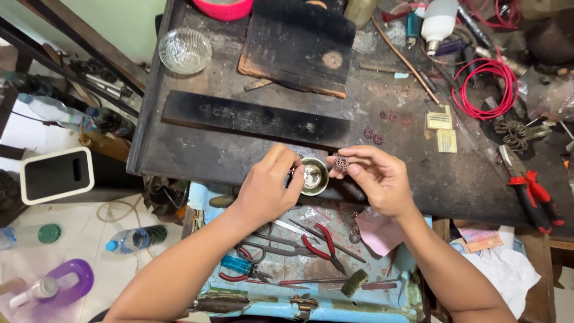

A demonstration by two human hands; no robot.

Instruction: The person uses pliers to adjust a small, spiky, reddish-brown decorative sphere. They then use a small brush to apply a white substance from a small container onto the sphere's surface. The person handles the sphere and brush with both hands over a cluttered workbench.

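My left hand (269, 186) is closed beside a small shiny metal bowl (314, 175) at the near edge of the dark workbench (197, 152), fingertips touching its left rim; something thin may be pinched there, but I cannot make it out. My right hand (376, 179) pinches a small round reddish filigree piece (341, 161) between thumb and forefinger, just above the bowl's right rim. A few similar reddish pieces (373, 136) lie on the bench a little beyond my right hand.
A long black slab (254, 119) and a charred wooden block (299, 51) lie further back, with a glass dish (185, 51) at the left. Red wire coil (487, 87) and red-handled pliers (532, 194) sit right. A drawer below holds pliers and scissors (299, 251).
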